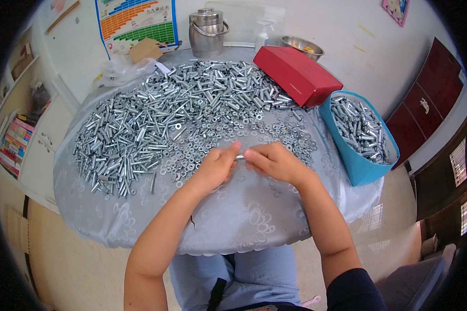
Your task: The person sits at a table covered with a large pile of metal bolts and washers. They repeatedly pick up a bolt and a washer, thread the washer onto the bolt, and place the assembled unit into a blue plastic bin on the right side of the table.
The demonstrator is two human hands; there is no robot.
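Note:
A small silver bolt [240,157] bridges the gap between my two hands, over the near edge of the loose hardware. Its left end is pinched in the fingers of my left hand [218,167]. My right hand [276,161] closes on the other end, with fingertips slightly blurred. Most of the bolt is hidden by the fingers. Just beyond my hands spreads a layer of washers and nuts [213,136]. Long bolts [122,150] lie heaped to the left, and short metal sleeves [228,80] are piled at the back. One single bolt [152,183] lies apart, left of my left hand.
On the right, a blue bin [362,173] holds many assembled metal anchors [360,127]. A red box [298,75] stands behind it. Along the back are a steel pot [206,39], a spray bottle [262,37], a steel bowl [316,51] and a plastic bag [124,72]. A silvery cloth [233,217] covers the table.

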